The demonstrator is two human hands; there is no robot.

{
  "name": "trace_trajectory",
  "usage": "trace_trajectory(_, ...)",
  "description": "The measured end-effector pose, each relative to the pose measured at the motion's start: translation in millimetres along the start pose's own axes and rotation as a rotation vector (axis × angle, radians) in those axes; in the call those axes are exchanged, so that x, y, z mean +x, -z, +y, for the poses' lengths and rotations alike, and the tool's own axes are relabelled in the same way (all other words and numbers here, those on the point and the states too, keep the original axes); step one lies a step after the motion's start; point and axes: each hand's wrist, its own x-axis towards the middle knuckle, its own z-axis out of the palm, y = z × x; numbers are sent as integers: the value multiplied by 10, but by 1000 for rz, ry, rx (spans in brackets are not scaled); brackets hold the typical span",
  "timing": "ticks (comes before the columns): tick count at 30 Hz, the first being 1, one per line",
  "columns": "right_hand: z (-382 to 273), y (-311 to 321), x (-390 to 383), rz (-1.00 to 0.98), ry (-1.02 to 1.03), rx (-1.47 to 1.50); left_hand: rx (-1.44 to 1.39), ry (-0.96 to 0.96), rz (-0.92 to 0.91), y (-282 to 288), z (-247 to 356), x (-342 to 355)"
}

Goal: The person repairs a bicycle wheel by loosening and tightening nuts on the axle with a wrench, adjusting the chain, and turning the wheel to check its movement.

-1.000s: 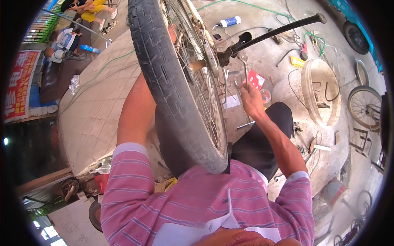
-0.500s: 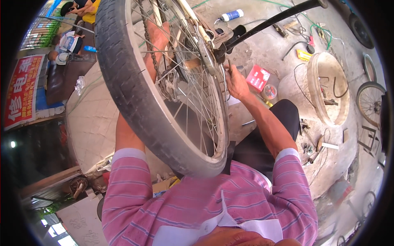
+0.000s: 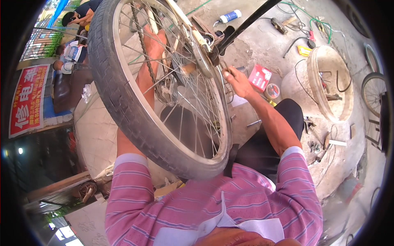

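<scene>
A bicycle wheel (image 3: 102, 90) with a worn grey tire and spokes stands tilted in front of me, with chain (image 3: 145, 53), white frame tube (image 3: 176, 12) and long black bar (image 3: 250, 21) attached. Behind the spokes, my left hand (image 3: 154, 43) is closed on part of the frame, its fingertips partly hidden. My right hand (image 3: 238, 80) grips a metal wrench (image 3: 223, 67) at the wheel's right side, close to the hub fittings; the wrench is mostly hidden.
A white bucket (image 3: 295, 82) holds metal pieces at right. A red box (image 3: 259, 77), tube (image 3: 230, 16), hammer (image 3: 279, 26), cables and scattered tools (image 3: 316, 145) lie on the concrete. Seated people (image 3: 80, 14) and a red banner (image 3: 26, 98) are at left; spare wheels (image 3: 371, 94) at right.
The wheel has swung left and turned, showing more spokes and my left hand behind them. My right hand with the wrench has moved up and left to the wheel's side.
</scene>
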Motion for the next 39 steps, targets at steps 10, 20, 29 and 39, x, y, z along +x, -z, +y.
trace_trajectory(10,-38,-138,15,133,-5,-89,89,-12,3,-21,-30,26)
trace_trajectory(20,-622,1,-319,-12,-358,-249,-79,-92,-8,-19,-25,-3)
trace_trajectory(29,-712,3,-441,29,-491,-177,11,-130,123,-331,-425,112)
trace_trajectory(39,-224,-8,-299,368,-615,316,-98,-11,-17,-102,40,-40)
